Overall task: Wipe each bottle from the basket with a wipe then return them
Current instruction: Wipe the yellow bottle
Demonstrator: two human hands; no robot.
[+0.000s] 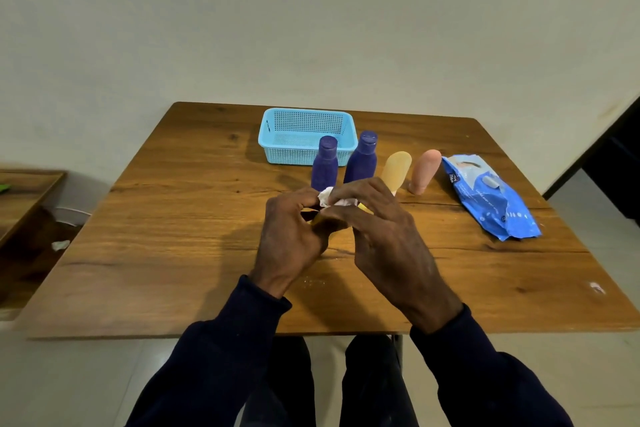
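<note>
Two hands hold a bottle and wipe over mid-tabletop point(173, 236).
The left hand's point(291, 236) fingers curl round a mostly hidden yellow bottle point(362, 207); the right hand's point(384, 239) fingers pinch a white wipe point(332, 198) against it. Broad wood shows to the left and toward the near edge. Just behind stand two purple bottles point(324, 165), an orange bottle point(396, 166) and a pink bottle point(426, 170), with a wipes pack point(491, 198) to the right. The blue basket point(277, 135) sits near the far edge.

On your right, the crinkled blue plastic wipes pack point(491, 199) carries a small dark tag with white letters and fainter lines of print. You cannot read any of it at this size.
</note>
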